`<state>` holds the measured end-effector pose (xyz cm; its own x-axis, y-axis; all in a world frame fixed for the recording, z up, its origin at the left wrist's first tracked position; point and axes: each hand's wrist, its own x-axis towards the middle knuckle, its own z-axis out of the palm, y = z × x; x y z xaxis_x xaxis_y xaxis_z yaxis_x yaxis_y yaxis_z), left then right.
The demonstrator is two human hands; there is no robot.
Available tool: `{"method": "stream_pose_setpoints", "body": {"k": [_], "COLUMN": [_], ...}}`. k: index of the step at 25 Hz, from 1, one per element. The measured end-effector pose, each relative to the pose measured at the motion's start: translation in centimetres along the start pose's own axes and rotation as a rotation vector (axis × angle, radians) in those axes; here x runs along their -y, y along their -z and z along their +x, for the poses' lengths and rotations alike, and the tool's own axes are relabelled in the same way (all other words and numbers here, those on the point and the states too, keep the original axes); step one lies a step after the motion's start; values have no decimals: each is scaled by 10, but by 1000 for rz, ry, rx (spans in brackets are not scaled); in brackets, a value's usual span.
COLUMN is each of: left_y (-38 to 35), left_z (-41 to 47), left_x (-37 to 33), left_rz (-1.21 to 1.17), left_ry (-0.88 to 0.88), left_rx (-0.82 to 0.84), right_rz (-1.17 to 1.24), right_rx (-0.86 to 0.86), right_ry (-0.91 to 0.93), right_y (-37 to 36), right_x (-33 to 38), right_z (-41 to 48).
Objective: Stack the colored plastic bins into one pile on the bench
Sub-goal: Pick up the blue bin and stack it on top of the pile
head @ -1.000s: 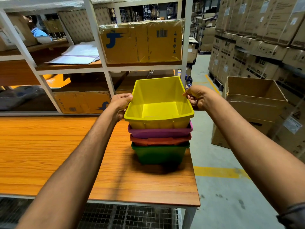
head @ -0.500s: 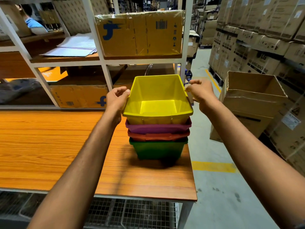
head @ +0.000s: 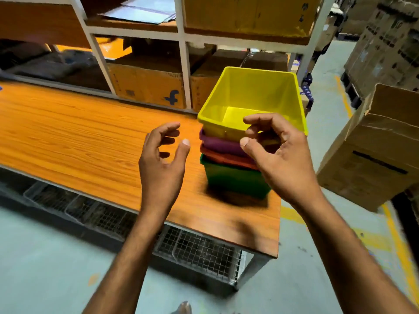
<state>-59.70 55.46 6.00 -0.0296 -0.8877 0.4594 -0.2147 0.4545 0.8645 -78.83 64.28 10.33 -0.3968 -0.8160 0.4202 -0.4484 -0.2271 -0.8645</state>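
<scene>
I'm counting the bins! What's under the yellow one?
Under the yellow bin sit a purple bin, then a red-orange bin, then a green bin at the bottom on the bench. Only their rims and the green one's near wall show; their insides are covered.

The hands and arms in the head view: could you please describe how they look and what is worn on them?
The left hand and right hand are bare, as are both forearms: no gloves, rings, watch or sleeve in view. The thumbnails look short and unpainted.

Four nested bins point(head: 240, 141), yellow topmost, on bench point(head: 90, 137).
</scene>
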Motion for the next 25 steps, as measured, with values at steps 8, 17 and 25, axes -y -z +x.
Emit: {"method": "stream_pose_setpoints", "body": {"k": [8, 17, 25], "left_y": [109, 307, 454], "left_z": [-90, -85, -30], "left_x": [65, 138, 198], "left_rz": [536, 929, 850], "left_ry": [51, 91, 309], "left_rx": [82, 135, -58], "right_rz": [-106, -313, -157], "right_rx": [317, 602, 703], "right_ry": [-46, 127, 140], "right_y": [-110, -317, -490], "right_x": [-19, 18, 69], "right_z": [-85, -149, -132]}}
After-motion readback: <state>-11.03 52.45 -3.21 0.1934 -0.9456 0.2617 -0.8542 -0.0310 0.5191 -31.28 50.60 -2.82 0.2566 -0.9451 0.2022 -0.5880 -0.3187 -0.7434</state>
